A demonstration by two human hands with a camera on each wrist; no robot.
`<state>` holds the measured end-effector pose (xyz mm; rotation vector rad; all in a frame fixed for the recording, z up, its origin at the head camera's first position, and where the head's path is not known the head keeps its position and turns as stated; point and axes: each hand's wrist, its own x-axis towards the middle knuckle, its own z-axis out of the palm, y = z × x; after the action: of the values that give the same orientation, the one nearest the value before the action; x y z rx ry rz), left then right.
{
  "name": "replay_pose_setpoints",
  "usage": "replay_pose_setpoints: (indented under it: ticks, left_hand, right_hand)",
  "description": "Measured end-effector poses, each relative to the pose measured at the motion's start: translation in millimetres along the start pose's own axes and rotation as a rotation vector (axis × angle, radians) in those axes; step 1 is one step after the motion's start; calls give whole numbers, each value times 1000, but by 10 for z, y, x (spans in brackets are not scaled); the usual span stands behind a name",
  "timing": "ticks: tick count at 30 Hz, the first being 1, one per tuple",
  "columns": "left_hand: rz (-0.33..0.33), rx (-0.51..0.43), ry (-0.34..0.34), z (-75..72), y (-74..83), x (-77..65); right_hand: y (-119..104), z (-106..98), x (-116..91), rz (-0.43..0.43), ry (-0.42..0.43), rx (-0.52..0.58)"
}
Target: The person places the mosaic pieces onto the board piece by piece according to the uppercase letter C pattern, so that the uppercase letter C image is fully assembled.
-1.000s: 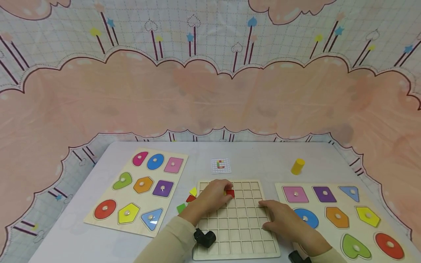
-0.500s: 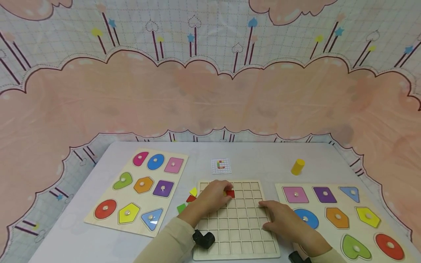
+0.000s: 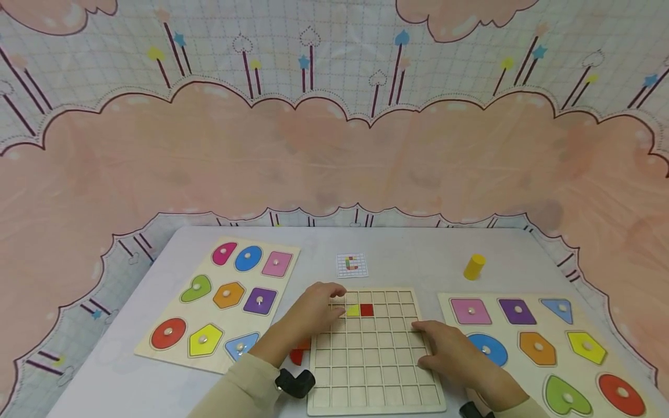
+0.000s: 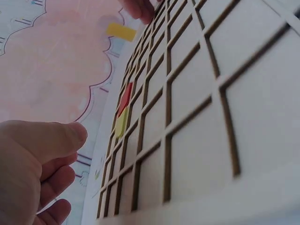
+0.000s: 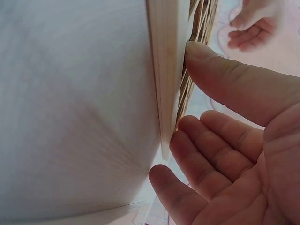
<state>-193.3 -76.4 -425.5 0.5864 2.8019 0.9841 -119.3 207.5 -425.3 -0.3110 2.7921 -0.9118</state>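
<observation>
A wooden grid board [image 3: 376,374] lies in the middle of the table, with a yellow square tile [image 3: 353,310] and a red square tile [image 3: 367,310] side by side in its second row. My left hand [image 3: 312,310] hovers by the board's upper left edge, just left of the yellow tile, thumb and fingers parted and nothing between them. In the left wrist view a gap separates that hand [image 4: 37,164] from both tiles. My right hand [image 3: 452,355] rests at the board's right edge; in the right wrist view its thumb [image 5: 225,72] touches the board's side, fingers loosely bent.
Loose red and orange pieces [image 3: 297,355] lie left of the board, partly behind my left forearm. A pattern card [image 3: 352,265] lies beyond the board. Knobbed shape puzzles stand left [image 3: 209,313] and right [image 3: 509,325]. A yellow cylinder [image 3: 474,267] stands at the back right.
My left hand has let go at the tiles and moved left, uncovering the yellow tile beside the red one. The right hand has stayed at the board's edge.
</observation>
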Motion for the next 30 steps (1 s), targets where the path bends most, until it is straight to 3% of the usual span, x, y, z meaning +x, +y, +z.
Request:
replay_pose_setpoints:
  ticks: [12, 23, 30]
  left_hand:
    - [-93, 37, 62, -279, -284, -208]
    - [-161, 10, 64, -261, -458, -224]
    - [-148, 26, 41, -220, -520, -176]
  right_hand:
    - [8, 3, -2, -9, -2, 2]
    - [3, 2, 4, 0, 3, 3]
    - [2, 8, 13, 11, -3, 0]
